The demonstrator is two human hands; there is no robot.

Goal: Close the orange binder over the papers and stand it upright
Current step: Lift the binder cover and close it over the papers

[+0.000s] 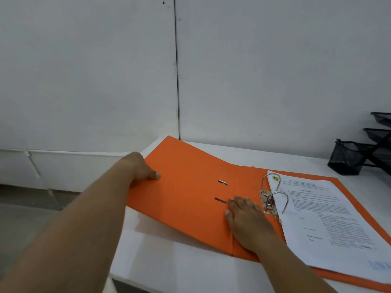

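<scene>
- Bench (169, 263): white, against the wall.
- Orange binder (190, 187) lies open on it, L cover raised a bit.
- Papers (330, 225) on rings, R half.
- Left hand (139, 168) pinches L cover's far edge.
- Right hand (247, 220) flat, fingers spread, pressing the spine area.

Surface: white table (169, 265) against a white wall.
Left corner to near right edge: open orange binder (190, 197), lying flat, papers (330, 225) inside.
Far right corner: black mesh organiser (355, 157).
</scene>
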